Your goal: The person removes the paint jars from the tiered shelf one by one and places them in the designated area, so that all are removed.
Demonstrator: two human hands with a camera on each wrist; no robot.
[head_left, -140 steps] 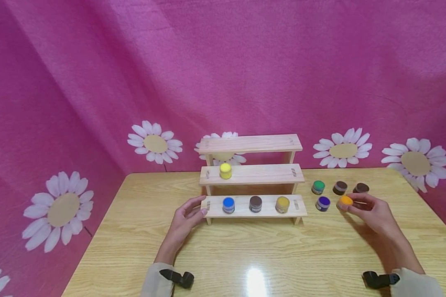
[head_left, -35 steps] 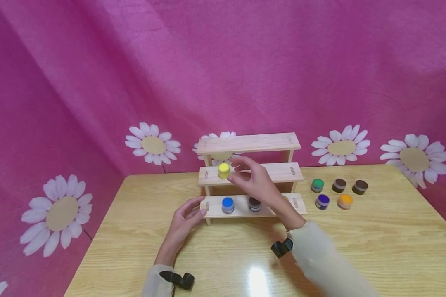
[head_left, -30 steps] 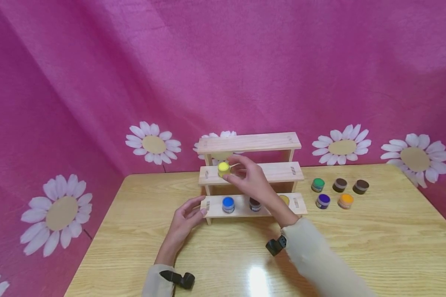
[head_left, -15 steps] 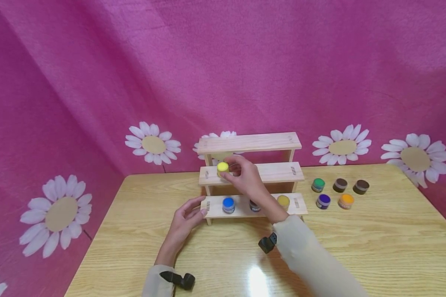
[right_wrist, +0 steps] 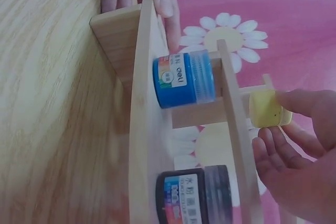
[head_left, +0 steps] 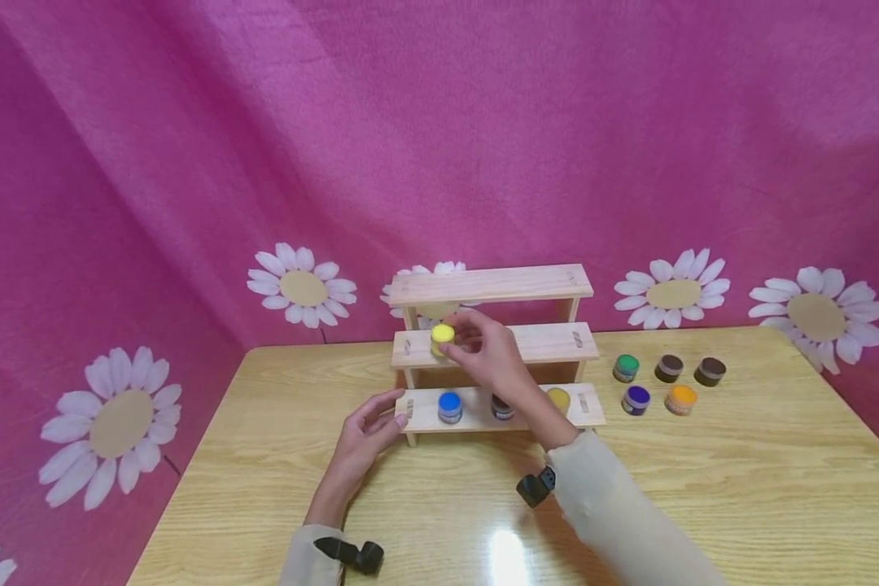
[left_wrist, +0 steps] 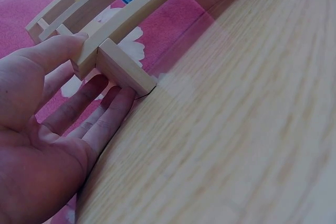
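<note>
A three-step wooden display rack (head_left: 492, 283) stands at mid-table. My right hand (head_left: 489, 355) pinches a yellow paint jar (head_left: 443, 340) between thumb and fingers at the middle step's left part; the jar is upright. In the right wrist view, the thumb and fingertips hold the yellow jar (right_wrist: 266, 108) from opposite sides. My left hand (head_left: 366, 434) holds the left end of the bottom step, thumb on the board and the other fingers by the leg. On that step stand a blue jar (head_left: 450, 407), a dark brown jar (head_left: 501, 408) partly behind my right forearm, and an ochre jar (head_left: 559, 399).
On the table (head_left: 264, 480) right of the rack stand a green jar (head_left: 626, 368), a purple jar (head_left: 636, 400), an orange jar (head_left: 680, 399) and two dark jars, one at the far right (head_left: 710, 372). A pink daisy-print cloth (head_left: 483, 130) hangs behind the table.
My right hand has left the orange jar and crossed left to the yellow jar; its fingers have closed on it. The jar has shifted slightly. My left hand stays put.
</note>
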